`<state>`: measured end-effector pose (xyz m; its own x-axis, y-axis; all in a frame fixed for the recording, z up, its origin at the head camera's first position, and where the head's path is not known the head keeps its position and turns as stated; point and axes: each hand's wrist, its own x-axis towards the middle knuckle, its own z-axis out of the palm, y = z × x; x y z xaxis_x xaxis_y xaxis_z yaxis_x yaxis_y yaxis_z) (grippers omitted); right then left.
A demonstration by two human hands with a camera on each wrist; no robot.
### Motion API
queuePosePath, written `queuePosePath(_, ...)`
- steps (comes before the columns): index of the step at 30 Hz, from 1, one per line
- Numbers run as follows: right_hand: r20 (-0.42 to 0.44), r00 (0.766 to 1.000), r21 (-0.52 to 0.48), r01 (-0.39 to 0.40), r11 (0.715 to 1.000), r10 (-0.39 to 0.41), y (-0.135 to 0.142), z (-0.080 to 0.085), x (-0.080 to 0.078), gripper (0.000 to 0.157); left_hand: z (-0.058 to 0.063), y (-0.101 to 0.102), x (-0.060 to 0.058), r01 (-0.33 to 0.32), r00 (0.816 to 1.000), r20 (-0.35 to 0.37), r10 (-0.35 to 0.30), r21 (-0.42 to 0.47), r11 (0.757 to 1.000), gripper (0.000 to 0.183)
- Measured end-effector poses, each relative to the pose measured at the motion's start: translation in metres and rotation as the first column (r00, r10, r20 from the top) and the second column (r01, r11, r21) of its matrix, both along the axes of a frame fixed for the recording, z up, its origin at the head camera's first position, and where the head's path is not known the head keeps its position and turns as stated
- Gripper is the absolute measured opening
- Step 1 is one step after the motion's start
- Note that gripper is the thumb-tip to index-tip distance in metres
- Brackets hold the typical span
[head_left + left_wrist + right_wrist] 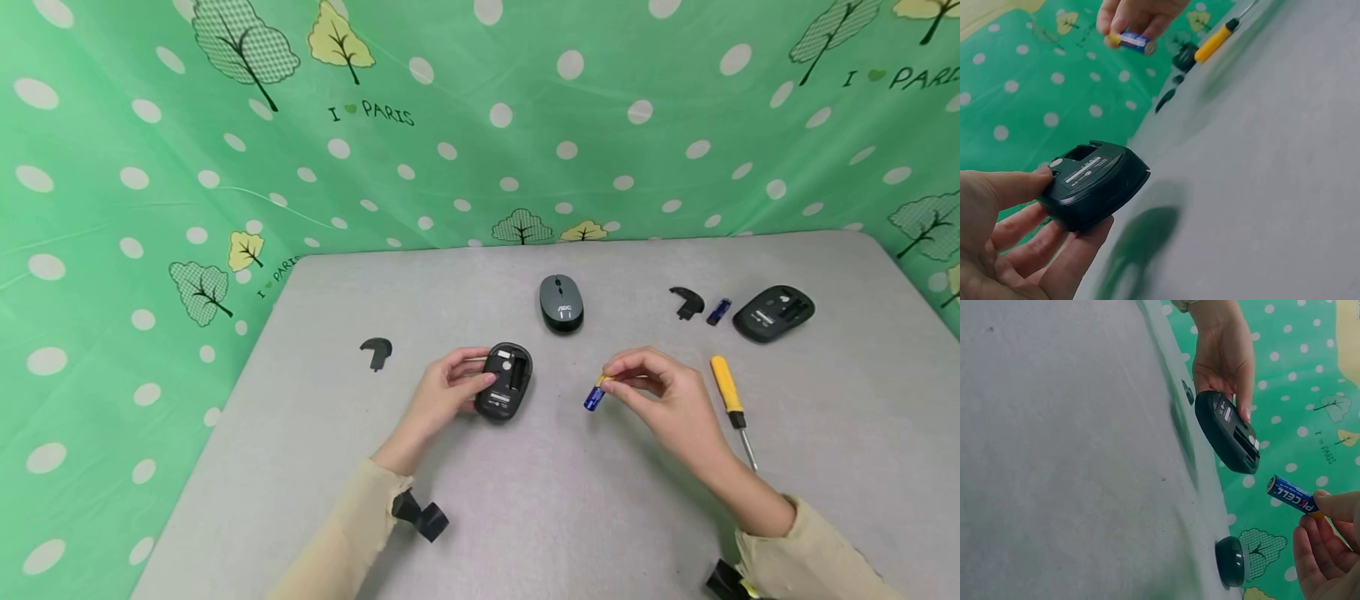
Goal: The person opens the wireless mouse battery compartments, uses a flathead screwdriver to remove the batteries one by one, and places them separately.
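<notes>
My left hand [441, 390] grips a black computer mouse [504, 382] above the table, underside up, thumb over its edge. The battery slot in its underside lies bare, with no battery in it. To the right, my right hand [667, 400] pinches a blue and yellow battery [595, 395] by its yellow end between thumb and fingers. In the right wrist view the battery [1292, 496] points its blue end toward the mouse [1227, 432], a gap between them. The left wrist view shows the mouse [1094, 184] held off the table, its shadow below.
A grey mouse [561, 304] stands upright at the back middle. At the right lie another overturned mouse [774, 314], a blue battery [718, 312], a black cover [687, 302] and a yellow-handled screwdriver [726, 385]. Another black cover [377, 353] lies at the left.
</notes>
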<state>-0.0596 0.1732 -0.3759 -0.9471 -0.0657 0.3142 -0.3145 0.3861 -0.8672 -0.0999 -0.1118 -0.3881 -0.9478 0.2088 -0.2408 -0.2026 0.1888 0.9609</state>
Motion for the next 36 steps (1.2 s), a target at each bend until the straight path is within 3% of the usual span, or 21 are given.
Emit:
queuePosePath(8,0.007,1.000,0.007,-0.004,1.000,0.004,0.001,0.000,0.000,0.014,0.003,-0.032,-0.012,-0.060,0.998,-0.033,0.057,-0.092,0.994,0.046)
queuePosePath(14,0.013,1.000,0.020,-0.004,1.000,0.003,0.002,-0.001,0.000,0.014,0.007,-0.059,-0.024,-0.141,0.990,-0.052,0.133,-0.183,0.973,0.048)
queuePosePath(20,0.022,1.000,0.027,0.000,1.000,-0.001,0.002,0.000,0.000,0.014,0.013,-0.082,-0.032,-0.169,0.986,-0.048,0.162,-0.235,0.957,0.049)
queuePosePath(28,0.027,1.000,0.036,0.006,0.999,-0.007,0.002,-0.001,0.000,0.014,0.016,-0.093,-0.036,-0.198,0.980,-0.080,0.181,-0.363,0.911,0.048)
queuePosePath(36,0.024,1.000,0.037,0.011,0.999,-0.012,0.002,-0.001,0.000,0.014,0.008,-0.098,-0.040,-0.194,0.981,-0.112,0.161,-0.448,0.873,0.045)
